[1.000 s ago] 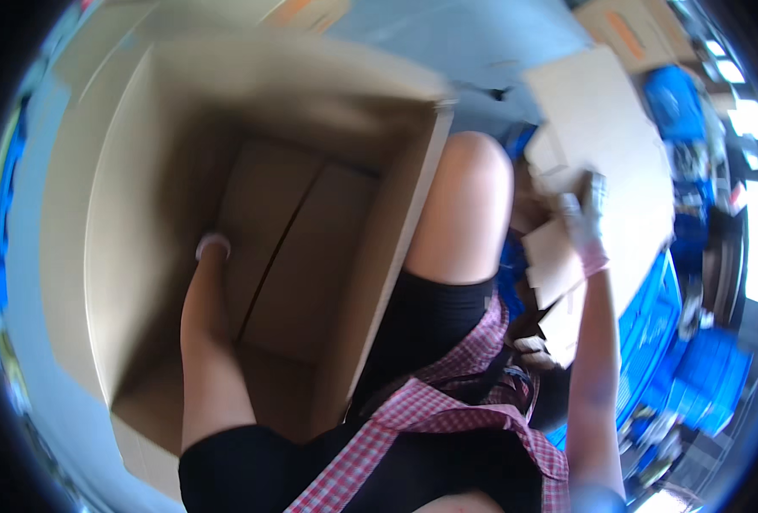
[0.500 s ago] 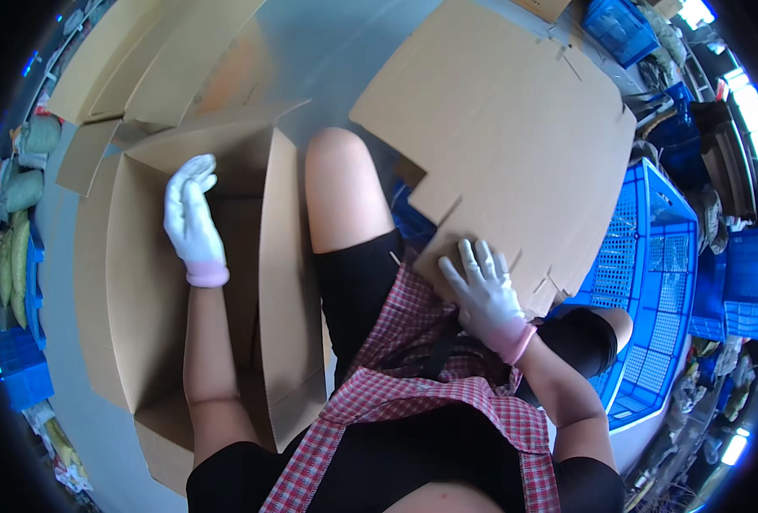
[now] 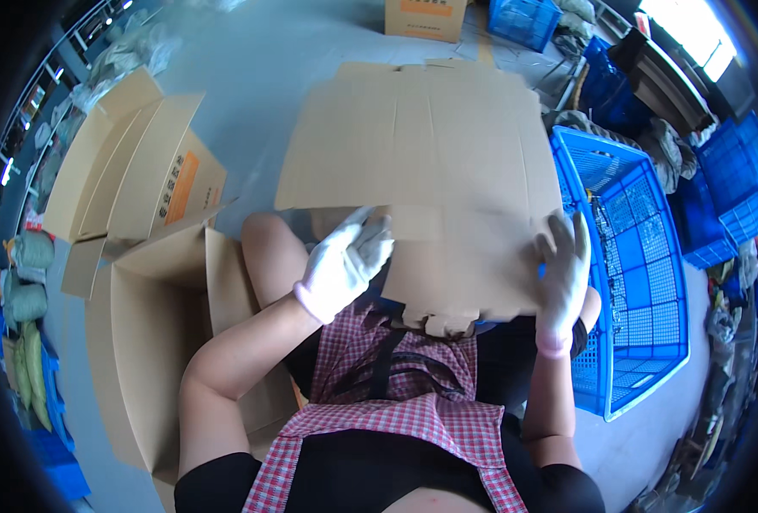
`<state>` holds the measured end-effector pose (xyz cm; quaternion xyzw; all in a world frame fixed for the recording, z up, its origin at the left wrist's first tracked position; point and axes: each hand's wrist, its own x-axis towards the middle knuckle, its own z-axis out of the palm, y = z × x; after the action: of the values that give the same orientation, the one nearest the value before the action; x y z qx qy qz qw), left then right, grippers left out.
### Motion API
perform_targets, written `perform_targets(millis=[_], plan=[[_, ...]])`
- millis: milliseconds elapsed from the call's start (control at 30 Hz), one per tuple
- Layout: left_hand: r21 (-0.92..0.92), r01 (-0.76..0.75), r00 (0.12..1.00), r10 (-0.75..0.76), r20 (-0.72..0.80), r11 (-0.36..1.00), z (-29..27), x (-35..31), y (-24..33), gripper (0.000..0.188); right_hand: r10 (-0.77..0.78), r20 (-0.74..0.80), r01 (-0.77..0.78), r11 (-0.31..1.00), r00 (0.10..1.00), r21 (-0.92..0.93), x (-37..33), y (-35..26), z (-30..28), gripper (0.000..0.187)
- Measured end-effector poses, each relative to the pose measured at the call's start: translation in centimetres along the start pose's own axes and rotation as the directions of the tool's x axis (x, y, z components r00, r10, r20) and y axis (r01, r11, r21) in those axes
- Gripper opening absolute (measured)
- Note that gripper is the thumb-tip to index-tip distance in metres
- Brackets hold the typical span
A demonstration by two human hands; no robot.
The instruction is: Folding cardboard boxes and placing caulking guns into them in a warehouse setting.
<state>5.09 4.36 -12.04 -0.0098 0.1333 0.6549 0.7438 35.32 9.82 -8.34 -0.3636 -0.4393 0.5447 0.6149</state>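
A large flat cardboard piece (image 3: 353,137) with creases and notched flaps lies across in front of me, over my lap, slightly blurred. My left hand (image 3: 345,267), in a white glove with a pinkish cuff, is at its near left notch, fingers curled against the flap edge. At the right edge my right hand (image 3: 564,278), gloved alike, stands upright with its fingers apart and smeared by motion. Left of my leg an open cardboard box (image 3: 152,342) stands on the floor, its inside showing.
Another open box (image 3: 152,167) with an orange print stands beyond at the left. On my right is a blue plastic crate (image 3: 644,286). A closed carton (image 3: 424,19) and a blue bin (image 3: 524,21) sit at the far side. Sacks (image 3: 29,291) line the left.
My left hand has moved right, from over the open box to the cardboard piece. The piece has turned and shifted left in front of me. My right hand went from lying flat on it to its right edge.
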Motion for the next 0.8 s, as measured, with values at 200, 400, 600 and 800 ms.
perform_targets(millis=[200, 400, 600, 800], plan=[[0.349, 0.183, 0.955, -0.251, 0.160, 0.919, -2.5, 6.6, 3.6, 0.038, 0.266, 0.004, -0.217, 0.795, 0.964, -0.566, 8.4, 7.0, -1.8, 0.079], [0.667, 0.190, 0.966, -0.014, -0.260, 0.721, -4.7, 12.0, 3.2, 0.042, -0.166, 0.546, 0.547, -0.046, 0.821, -0.836, 15.1, 13.8, 3.2, 0.085], [0.956, -0.232, 0.949, 0.256, 0.183, 0.177, -4.4, 15.7, 4.3, 0.025, 0.223, 0.457, 0.487, -0.100, 0.861, -0.868, 17.7, 11.6, 7.2, 0.081], [0.989, -0.050, 0.508, 0.857, -0.092, 0.137, 0.7, 29.1, 10.8, 0.045, 0.000, 0.461, 0.459, -0.076, 0.888, -0.885, 18.9, 16.4, 2.7, 0.064]])
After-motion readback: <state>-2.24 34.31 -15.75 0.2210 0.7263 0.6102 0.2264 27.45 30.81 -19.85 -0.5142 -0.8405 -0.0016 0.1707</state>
